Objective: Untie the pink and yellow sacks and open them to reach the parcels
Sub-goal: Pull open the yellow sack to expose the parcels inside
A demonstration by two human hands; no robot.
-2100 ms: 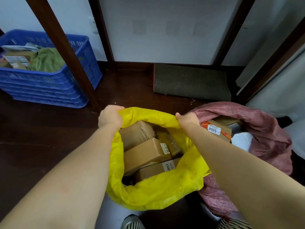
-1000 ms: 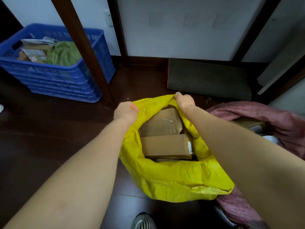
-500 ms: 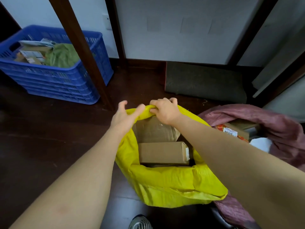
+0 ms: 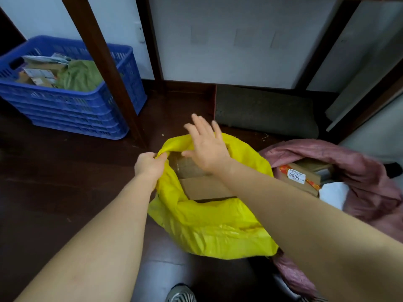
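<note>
Yellow sack [image 4: 209, 225] mouth gapes open; right hand [image 4: 207, 149] spreads across its far half.

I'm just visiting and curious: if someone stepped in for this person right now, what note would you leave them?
Left hand: pinching the yellow sack rim.
Right hand: open, fingers spread over the sack's mouth, holding nothing.
Yellow sack on the floor, open; brown parcels visible inside.
Pink sack to its right, also open, a labelled parcel showing.
Done: both untied and opened.
Left: perhaps widen the yellow mouth.
</note>
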